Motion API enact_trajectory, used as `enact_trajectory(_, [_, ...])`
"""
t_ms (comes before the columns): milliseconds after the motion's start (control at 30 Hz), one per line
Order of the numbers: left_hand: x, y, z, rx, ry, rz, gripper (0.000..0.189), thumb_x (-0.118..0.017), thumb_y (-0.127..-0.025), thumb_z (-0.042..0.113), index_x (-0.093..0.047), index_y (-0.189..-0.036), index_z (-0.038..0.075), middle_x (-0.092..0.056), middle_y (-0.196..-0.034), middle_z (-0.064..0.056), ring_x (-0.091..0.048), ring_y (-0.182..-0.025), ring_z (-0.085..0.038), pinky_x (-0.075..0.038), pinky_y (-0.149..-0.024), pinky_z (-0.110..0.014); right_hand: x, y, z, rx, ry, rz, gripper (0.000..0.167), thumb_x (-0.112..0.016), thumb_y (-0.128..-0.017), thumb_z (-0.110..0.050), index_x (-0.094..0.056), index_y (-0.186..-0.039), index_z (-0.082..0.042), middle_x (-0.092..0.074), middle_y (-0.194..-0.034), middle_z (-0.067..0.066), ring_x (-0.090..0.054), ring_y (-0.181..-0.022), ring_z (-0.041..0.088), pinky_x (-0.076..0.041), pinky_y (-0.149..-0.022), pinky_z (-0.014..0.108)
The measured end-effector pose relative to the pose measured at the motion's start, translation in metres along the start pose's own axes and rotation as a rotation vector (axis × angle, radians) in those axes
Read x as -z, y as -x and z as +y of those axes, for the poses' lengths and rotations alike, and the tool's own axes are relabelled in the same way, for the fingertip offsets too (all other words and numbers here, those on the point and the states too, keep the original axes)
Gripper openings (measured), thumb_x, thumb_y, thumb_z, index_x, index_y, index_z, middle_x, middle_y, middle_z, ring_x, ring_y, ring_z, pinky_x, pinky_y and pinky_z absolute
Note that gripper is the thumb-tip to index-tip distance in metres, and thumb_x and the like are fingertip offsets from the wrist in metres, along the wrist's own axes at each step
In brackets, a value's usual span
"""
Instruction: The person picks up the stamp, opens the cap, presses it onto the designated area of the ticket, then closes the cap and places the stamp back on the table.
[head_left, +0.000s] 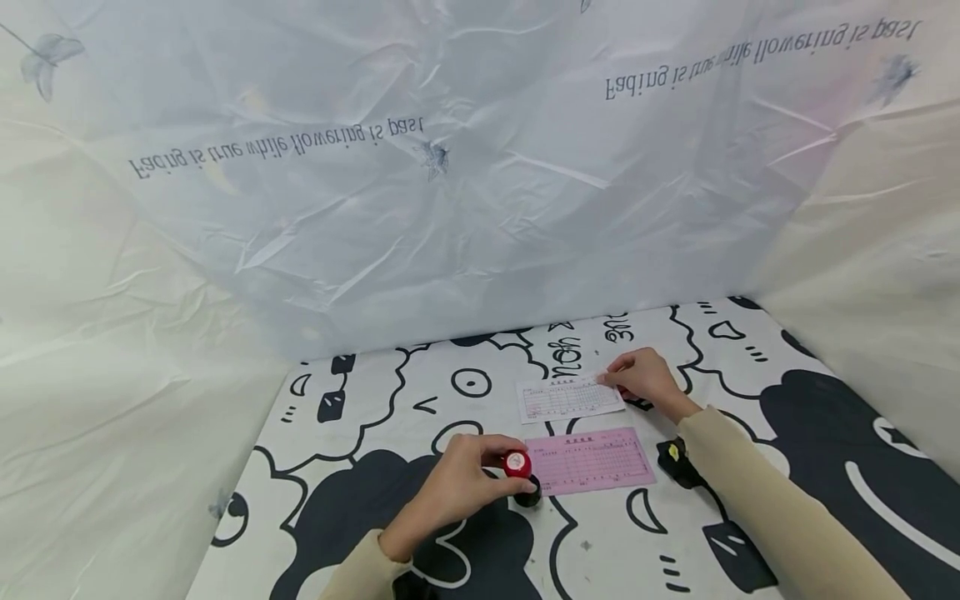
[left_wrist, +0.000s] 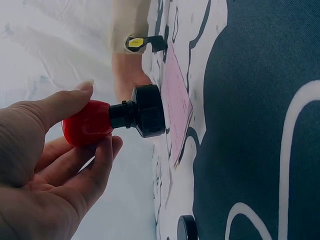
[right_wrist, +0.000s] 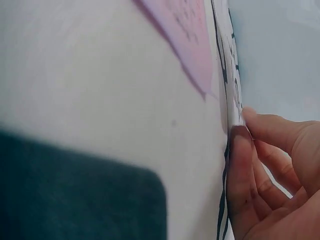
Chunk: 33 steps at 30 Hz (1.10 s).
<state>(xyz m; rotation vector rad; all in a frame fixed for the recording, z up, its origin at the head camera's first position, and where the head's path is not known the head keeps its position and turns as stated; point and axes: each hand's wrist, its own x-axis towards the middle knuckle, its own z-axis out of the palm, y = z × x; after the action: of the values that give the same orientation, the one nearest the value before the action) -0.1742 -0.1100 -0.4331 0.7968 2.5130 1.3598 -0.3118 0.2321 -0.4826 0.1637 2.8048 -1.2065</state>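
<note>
sleeves (head_left: 780, 502), red stamp (head_left: 517, 463) before pink slip (head_left: 592, 461)

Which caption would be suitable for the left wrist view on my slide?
Fingers of the left hand hold a red-and-black stamp, with a pink form lying beyond it.

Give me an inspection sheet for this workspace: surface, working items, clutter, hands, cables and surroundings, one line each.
Surface: cloth with black-and-white cartoon print.
Working items: red-handled stamp with black base; pink slip lying flat; white slip beyond it.
Clutter: dark round object near the stamp, identity unclear.
Hands: left hand grips the stamp's handle; right hand pinches the white slip's right end.
Cables: nothing seen.
Surroundings: pale sheeting behind and on both sides, printed with lettering.
</note>
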Motion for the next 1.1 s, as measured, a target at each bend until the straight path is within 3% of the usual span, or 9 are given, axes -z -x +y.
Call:
enact_trajectory(200, [0.0, 0.0, 0.001, -0.003, -0.005, 0.005, 0.037, -0.089, -0.086, 0.028, -0.078, -0.119, 0.017, -0.081, -0.111, -0.001, -0.077, -0.095, -0.005, -0.064, -0.081, -0.033, 0.0, 0.002, -0.004, 0.038, 0.184, 0.037, 0.033, -0.083, -0.088, -0.036, -0.075, -0.092, -0.004, -0.076, -0.099, 0.015, -0.061, -0.077, 0.023, -0.045, -0.061, 0.03])
enact_trajectory(367, [0.0, 0.0, 0.002, 0.002, -0.006, 0.005, 0.038, -0.089, -0.086, 0.028, -0.078, -0.12, 0.017, -0.081, -0.111, -0.001, -0.077, -0.095, -0.005, -0.061, -0.079, -0.025, 0.001, 0.003, -0.007, 0.017, 0.229, 0.027, 0.039, -0.082, -0.088, -0.04, -0.072, -0.095, -0.003, -0.074, -0.104, 0.019, -0.062, -0.077, 0.024, -0.045, -0.06, 0.03])
enact_trajectory(533, [0.0, 0.0, 0.003, 0.009, -0.012, 0.002, 0.039, -0.089, -0.086, 0.03, -0.078, -0.121, 0.017, -0.08, -0.112, -0.001, -0.077, -0.095, -0.006, -0.06, -0.079, -0.022, 0.002, 0.004, -0.008, 0.016, 0.242, 0.012, 0.039, -0.082, -0.088, -0.04, -0.069, -0.094, -0.003, -0.073, -0.098, 0.016, -0.059, -0.074, 0.023, -0.043, -0.059, 0.031])
enact_trajectory(733, [0.0, -0.002, 0.003, 0.01, -0.009, 0.003, 0.04, -0.089, -0.086, 0.031, -0.078, -0.121, 0.016, -0.08, -0.114, -0.001, -0.077, -0.097, -0.008, -0.064, -0.086, -0.04, 0.008, 0.011, -0.014, 0.04, 0.269, 0.008, 0.041, -0.075, -0.095, -0.042, -0.065, -0.092, -0.002, -0.068, -0.086, 0.012, -0.055, -0.067, 0.02, -0.041, -0.057, 0.029])
enact_trajectory(933, [-0.001, -0.004, 0.004, 0.024, 0.012, 0.015, 0.039, -0.09, -0.085, 0.031, -0.078, -0.119, 0.017, -0.08, -0.111, 0.0, -0.077, -0.096, -0.008, -0.063, -0.088, -0.048, 0.019, 0.034, -0.024, 0.132, 0.277, 0.001, 0.04, -0.069, -0.1, -0.042, -0.066, -0.092, -0.002, -0.068, -0.081, 0.01, -0.054, -0.063, 0.018, -0.041, -0.054, 0.03])
enact_trajectory(1100, [-0.002, -0.007, 0.005, 0.014, -0.011, 0.016, 0.04, -0.089, -0.085, 0.034, -0.078, -0.12, 0.019, -0.08, -0.111, 0.002, -0.075, -0.095, -0.006, -0.064, -0.085, -0.039, 0.028, 0.061, -0.03, 0.212, 0.29, -0.019, 0.034, -0.069, -0.101, -0.038, -0.067, -0.086, -0.007, -0.063, -0.074, 0.005, -0.051, -0.063, 0.017, -0.038, -0.057, 0.029])
